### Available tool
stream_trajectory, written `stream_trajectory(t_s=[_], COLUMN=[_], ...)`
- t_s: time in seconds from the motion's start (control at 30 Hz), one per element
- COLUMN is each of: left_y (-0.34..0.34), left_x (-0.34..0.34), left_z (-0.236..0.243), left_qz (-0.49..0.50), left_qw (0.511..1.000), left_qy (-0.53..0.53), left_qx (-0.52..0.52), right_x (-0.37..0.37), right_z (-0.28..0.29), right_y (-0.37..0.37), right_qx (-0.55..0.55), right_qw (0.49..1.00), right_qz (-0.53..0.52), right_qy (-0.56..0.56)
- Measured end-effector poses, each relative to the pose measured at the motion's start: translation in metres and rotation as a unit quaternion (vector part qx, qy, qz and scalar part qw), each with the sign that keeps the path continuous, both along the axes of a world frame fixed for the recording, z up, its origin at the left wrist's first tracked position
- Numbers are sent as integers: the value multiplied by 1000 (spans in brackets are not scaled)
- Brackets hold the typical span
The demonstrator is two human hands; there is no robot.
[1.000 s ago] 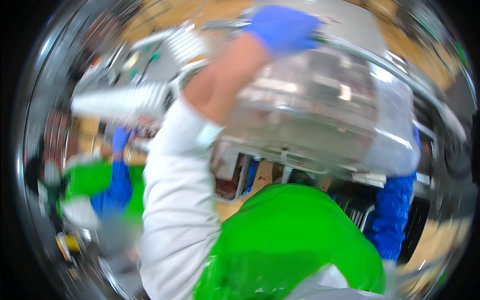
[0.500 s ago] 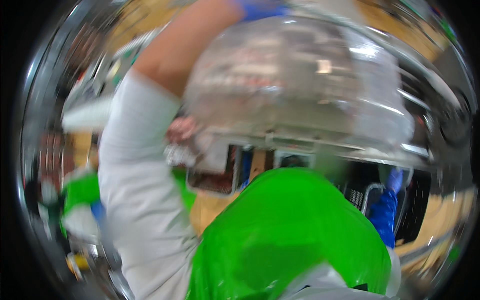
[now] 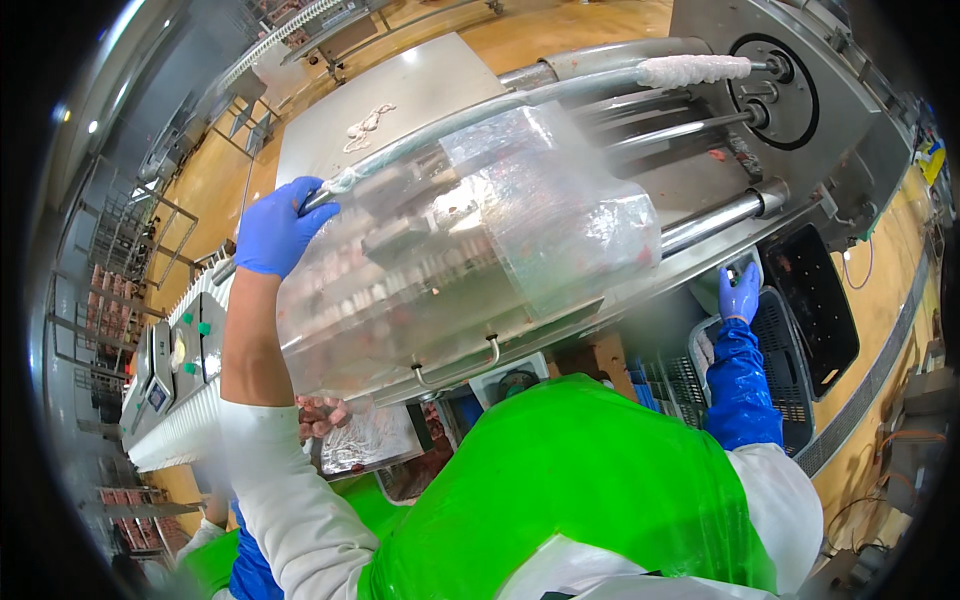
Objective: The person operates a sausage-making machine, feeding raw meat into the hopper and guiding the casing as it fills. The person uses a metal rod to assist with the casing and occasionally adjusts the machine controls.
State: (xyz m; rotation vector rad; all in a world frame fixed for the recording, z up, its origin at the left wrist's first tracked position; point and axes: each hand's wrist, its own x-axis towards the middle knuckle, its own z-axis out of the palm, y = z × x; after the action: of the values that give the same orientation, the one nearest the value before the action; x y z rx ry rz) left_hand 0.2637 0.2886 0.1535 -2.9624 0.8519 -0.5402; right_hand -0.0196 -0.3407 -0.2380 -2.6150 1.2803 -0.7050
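My left hand [image 3: 280, 228], in a blue-violet glove, is closed round the left end of a long metal tube [image 3: 420, 140] that crosses the machine. Pale, wet-looking casing [image 3: 345, 180] lies on the tube beside my fingers, and a bunched length of casing [image 3: 695, 70] sits at its far right end. Low on the right, my right hand [image 3: 740, 293], also gloved, reaches to a small white container [image 3: 712, 292]. Its fingers look apart, with something dark between or behind them. A clear plastic cover [image 3: 390, 330] hides part of the machine.
A steel housing [image 3: 800, 60] with rods stands at the right. Black perforated crates [image 3: 815, 300] lie near my right arm. Left are a control panel [image 3: 185, 350] and a white conveyor [image 3: 170, 440]. A co-worker's blue sleeve [image 3: 250, 560] shows lower left. Pink meat [image 3: 320, 415] lies near my left forearm.
The view has shifted and sharpened, and more of the machine shows. My left hand now appears lower and further left, on the tube's end. My right hand appears higher and further left.
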Motion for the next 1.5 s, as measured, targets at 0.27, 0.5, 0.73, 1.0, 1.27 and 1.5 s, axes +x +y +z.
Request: stream_trajectory(t_s=[0.27,0.5,0.73,1.0,1.27,1.5], left_y=[-5,2,-3,0,16,93], left_x=[-13,-7,-1,10,2,-41], left_z=[-5,-18,-20,-23,-18,60], left_qz=[21,17,6,-27,-37,76], left_qw=[997,996,996,996,997,997], left_qy=[43,46,51,38,9,32], left_qx=[-60,-72,-72,-75,-69,-5], right_x=[0,57,242,261,278,257], right_z=[3,121,341,360,356,329], right_y=[16,56,202,100,124,74], right_qx=[38,-120,-273,-349,-357,-424], right_qw=[995,940,742,797,780,770], right_qz=[59,239,560,489,505,472], right_qy=[64,-214,-249,62,95,-69])
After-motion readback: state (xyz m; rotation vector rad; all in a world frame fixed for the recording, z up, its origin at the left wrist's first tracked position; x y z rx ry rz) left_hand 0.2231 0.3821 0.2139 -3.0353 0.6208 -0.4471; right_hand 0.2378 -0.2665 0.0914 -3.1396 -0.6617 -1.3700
